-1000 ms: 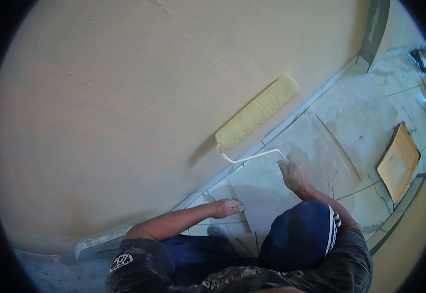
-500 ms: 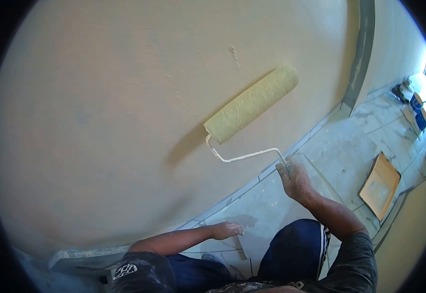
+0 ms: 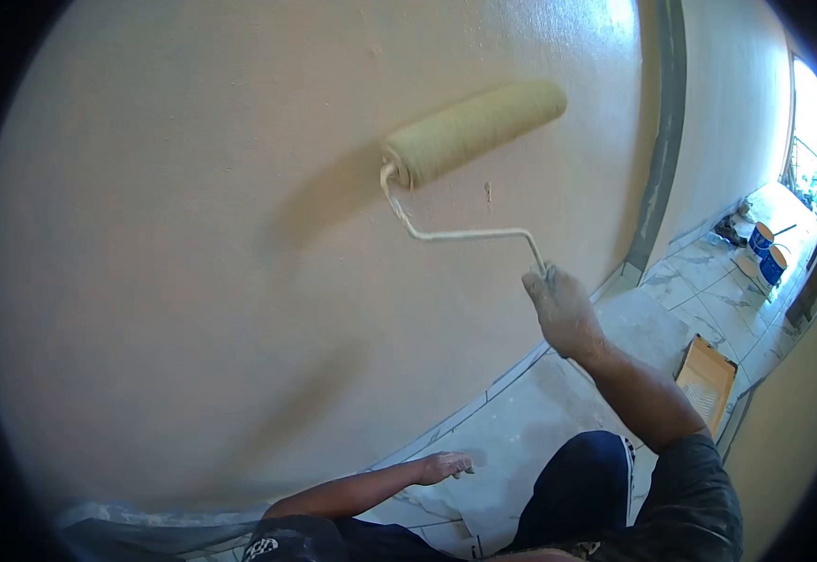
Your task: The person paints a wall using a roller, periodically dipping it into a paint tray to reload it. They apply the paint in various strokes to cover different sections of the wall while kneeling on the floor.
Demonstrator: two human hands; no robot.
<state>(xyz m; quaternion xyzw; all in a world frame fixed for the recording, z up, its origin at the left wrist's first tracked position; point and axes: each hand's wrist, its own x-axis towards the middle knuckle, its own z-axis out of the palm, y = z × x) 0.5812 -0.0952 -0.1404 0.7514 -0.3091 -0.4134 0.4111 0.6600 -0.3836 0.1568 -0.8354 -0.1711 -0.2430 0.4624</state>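
My right hand [image 3: 563,309] is wrapped round the handle of a paint roller, whose bent white wire frame runs up and left. The roller's thick, pale yellow sleeve [image 3: 474,133] lies against or very close to the beige wall [image 3: 221,215], tilted with its right end higher, and casts a shadow to its lower left. Low over the floor near the wall's base is my left hand [image 3: 445,466], dusty, its fingers curled loosely; whether they are pressed together is hard to make out, and no object shows in it.
An orange paint tray [image 3: 706,379] rests on the tiled floor at the right. Farther back stand two blue buckets [image 3: 772,265] near a bright doorway [image 3: 811,140]. A grey vertical strip [image 3: 668,131] edges the wall. My knee [image 3: 581,478] is at the bottom.
My right hand has moved up with the roller, which is higher on the wall and tilted less steeply. The view has shifted, showing more of the doorway. My left hand has barely moved.
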